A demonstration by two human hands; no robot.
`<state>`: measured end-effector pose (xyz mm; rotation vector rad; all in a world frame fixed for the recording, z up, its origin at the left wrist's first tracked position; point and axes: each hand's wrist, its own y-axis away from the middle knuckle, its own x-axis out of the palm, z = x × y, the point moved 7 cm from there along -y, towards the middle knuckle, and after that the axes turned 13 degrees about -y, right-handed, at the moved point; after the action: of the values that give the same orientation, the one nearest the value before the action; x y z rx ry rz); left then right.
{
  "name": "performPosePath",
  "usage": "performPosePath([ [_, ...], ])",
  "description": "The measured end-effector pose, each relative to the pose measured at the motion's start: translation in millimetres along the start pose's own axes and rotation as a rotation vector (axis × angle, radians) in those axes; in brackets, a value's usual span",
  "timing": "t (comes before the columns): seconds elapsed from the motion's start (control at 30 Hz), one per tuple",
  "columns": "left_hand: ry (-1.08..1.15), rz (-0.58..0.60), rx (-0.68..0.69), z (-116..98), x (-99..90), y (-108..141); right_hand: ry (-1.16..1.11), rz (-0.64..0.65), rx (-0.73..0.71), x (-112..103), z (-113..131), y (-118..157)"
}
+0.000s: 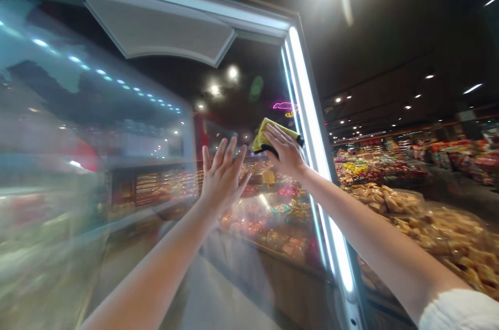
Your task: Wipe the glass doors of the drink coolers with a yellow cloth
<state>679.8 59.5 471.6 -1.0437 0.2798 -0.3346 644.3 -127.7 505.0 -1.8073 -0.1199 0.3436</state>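
Overhead, the right hand (286, 150) presses a yellow cloth (265, 139), seemingly soft, light and best bunched under the palm, against the glass door (163, 163) near its lit frame (312, 127), while the left hand (223, 176) rests beside it, fingers spread, holding nothing.

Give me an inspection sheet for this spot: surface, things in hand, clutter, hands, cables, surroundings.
Surface: glass door, upright, reflective, lit strip along its right edge.
Things: yellow cloth pressed on the glass near that edge.
Clutter: nothing seen on the glass.
Hands: left hand flat on the glass, fingers spread; right hand on the cloth.
Cables: nothing seen.
Surroundings: shop floor with bagged goods at right, ceiling lights above.
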Motion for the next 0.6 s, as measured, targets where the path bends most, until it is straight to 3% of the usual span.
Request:
performPosePath([
  [0.1, -0.017, 0.015, -0.006, 14, -2.1, 1, 0.064, -0.083, 0.171, -16, -33, 2],
  [0.2, -0.026, 0.039, -0.018, 25, -2.7, -2, 0.013, -0.253, 0.374, -19, -54, -36],
  [0.27, -0.021, 0.038, -0.028, 29, -2.9, -4, -0.03, -0.281, 0.372, -9, -39, -62],
  [0.33, -0.015, 0.023, -0.042, 31, -3.7, -3, -0.041, -0.21, 0.257, 5, -9, -70],
  [0.4, -0.014, 0.007, -0.059, 33, -5.2, 2, -0.032, -0.094, 0.099, 16, 18, -54],
  [0.47, -0.017, 0.011, -0.066, 36, -6.7, 10, -0.03, -0.014, -0.019, 19, 28, -26],
  [0.53, -0.014, 0.031, -0.064, 42, -7.9, 18, -0.05, -0.061, -0.007, 13, 19, -7],
  [0.6, -0.004, 0.057, -0.059, 47, -8.6, 24, -0.07, -0.2, 0.11, 7, 3, -7],
])
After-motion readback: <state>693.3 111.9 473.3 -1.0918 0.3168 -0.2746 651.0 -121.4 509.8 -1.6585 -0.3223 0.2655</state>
